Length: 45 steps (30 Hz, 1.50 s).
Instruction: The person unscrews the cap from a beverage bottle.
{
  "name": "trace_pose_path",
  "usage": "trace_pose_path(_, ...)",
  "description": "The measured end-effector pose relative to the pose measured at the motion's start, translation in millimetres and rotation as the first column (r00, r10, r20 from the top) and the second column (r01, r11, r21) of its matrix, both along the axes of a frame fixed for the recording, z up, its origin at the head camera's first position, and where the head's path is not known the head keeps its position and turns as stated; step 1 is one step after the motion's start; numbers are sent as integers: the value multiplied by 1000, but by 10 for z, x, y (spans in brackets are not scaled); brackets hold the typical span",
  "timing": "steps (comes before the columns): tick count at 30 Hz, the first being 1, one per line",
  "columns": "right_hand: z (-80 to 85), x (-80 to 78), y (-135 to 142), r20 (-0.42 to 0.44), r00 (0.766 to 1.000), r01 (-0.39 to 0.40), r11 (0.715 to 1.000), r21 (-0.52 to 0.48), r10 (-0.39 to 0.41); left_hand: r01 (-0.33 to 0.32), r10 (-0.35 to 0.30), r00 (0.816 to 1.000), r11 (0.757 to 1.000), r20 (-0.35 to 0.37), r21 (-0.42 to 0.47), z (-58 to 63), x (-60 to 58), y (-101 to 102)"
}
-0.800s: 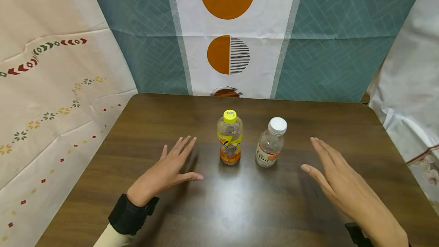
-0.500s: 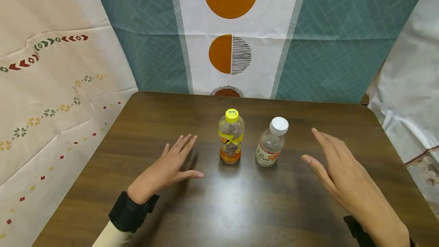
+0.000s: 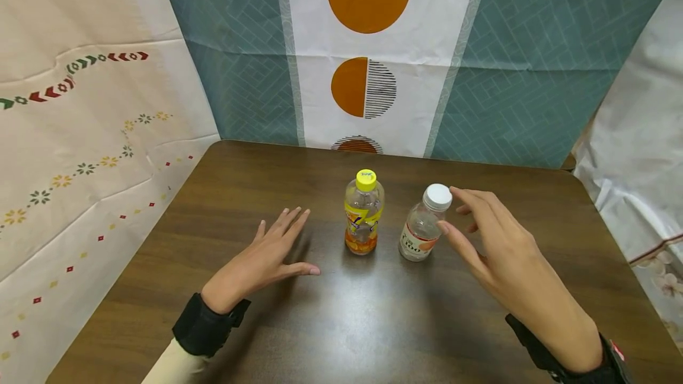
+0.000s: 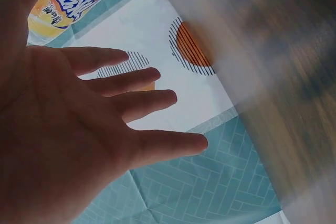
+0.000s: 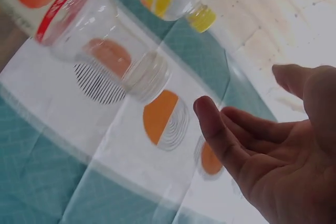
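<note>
Two plastic bottles stand upright on the brown table (image 3: 256, 336). One is a clear bottle with a yellow cap (image 3: 364, 218) and a yellow and orange label. To its right is a clear bottle with a white cap (image 3: 418, 236) and a cream and red label. My right hand (image 3: 509, 259) is beside the white-capped bottle, thumb and fingers apart and slightly bent. A gap shows between this hand and the bottle (image 5: 113, 38) in the right wrist view. Left of the yellow-capped bottle, my left hand (image 3: 261, 265) hovers with fingers spread, holding nothing.
A teal and white patterned cloth (image 3: 245, 76) hangs behind the table's far edge. Pale printed cloth (image 3: 107, 165) borders the left side, and a white cloth (image 3: 629, 141) hangs at the right. Black bands (image 3: 205, 328) sit on both wrists.
My right hand has moved left, up to the white-capped bottle, and its fingers have bent a little. The left hand keeps its pose. Both bottles stay put; the head view has shifted slightly.
</note>
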State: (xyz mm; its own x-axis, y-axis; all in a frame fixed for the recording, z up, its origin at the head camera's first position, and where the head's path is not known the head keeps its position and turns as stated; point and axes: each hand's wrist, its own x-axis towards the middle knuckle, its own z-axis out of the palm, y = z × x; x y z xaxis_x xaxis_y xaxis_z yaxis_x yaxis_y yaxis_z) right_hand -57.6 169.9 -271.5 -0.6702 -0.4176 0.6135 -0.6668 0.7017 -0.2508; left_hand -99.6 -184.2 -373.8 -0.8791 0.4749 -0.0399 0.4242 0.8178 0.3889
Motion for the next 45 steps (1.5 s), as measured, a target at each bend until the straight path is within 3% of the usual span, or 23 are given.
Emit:
trace_pose_path(10, -25, -168, -227, -25, 998, -57, 998, -30, 56, 15, -15, 999, 1000, -29, 15, 5, 25, -8)
trace_pose_path(21, -81, -294, -455, 0, 995, -95, 994, -53, 96, 36, -36, 999, 999, 2, 39, 20, 41, -29)
trace_pose_path(34, -142, -588, -768, 66, 994, -83, 994, -77, 88, 40, -41, 999, 999, 11, 33, 47, 76, -48)
trace_pose_path(45, -236, -749, -915, 134, 991, -4, 999, -40, 9, 30, -30, 999, 1000, 18, -1, 46, 101, -52)
